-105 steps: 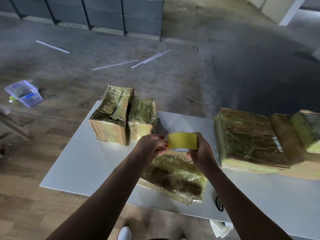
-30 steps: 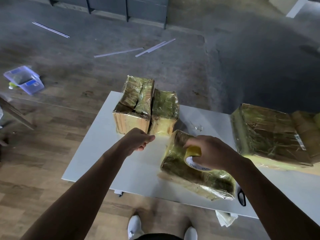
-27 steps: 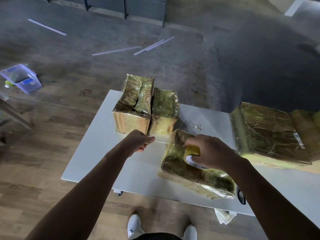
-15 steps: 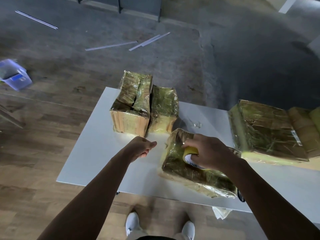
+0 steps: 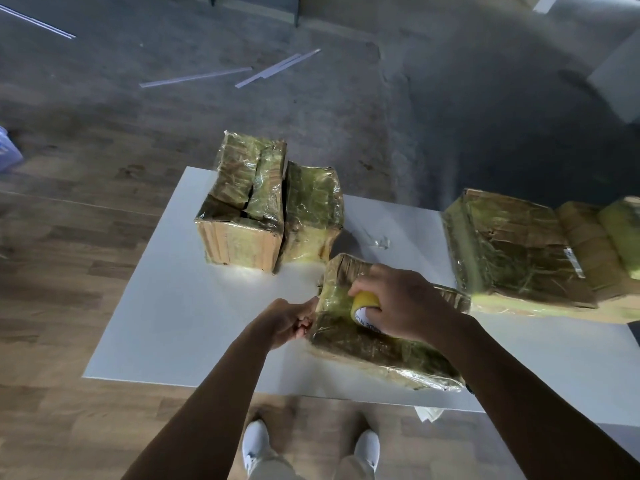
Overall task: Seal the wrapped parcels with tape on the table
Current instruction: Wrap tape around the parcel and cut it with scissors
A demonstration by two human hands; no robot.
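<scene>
A film-wrapped cardboard parcel (image 5: 374,351) lies on the white table (image 5: 180,323) right in front of me. My right hand (image 5: 401,306) grips a yellow tape roll (image 5: 363,304) and holds it down on the parcel's top. My left hand (image 5: 287,320) has its fingers curled at the parcel's left edge, pinching what looks like the clear tape's end; the tape itself is hard to see.
Two wrapped parcels (image 5: 242,216) (image 5: 311,216) stand side by side at the table's far left. A large flat wrapped parcel (image 5: 512,247) and more bundles (image 5: 620,233) lie at the right. A scrap of clear film (image 5: 379,241) lies between them. White strips (image 5: 197,77) lie on the floor.
My left hand has moved right, from the bare table up to the parcel's left edge. My right hand has stayed on the parcel with the tape roll.
</scene>
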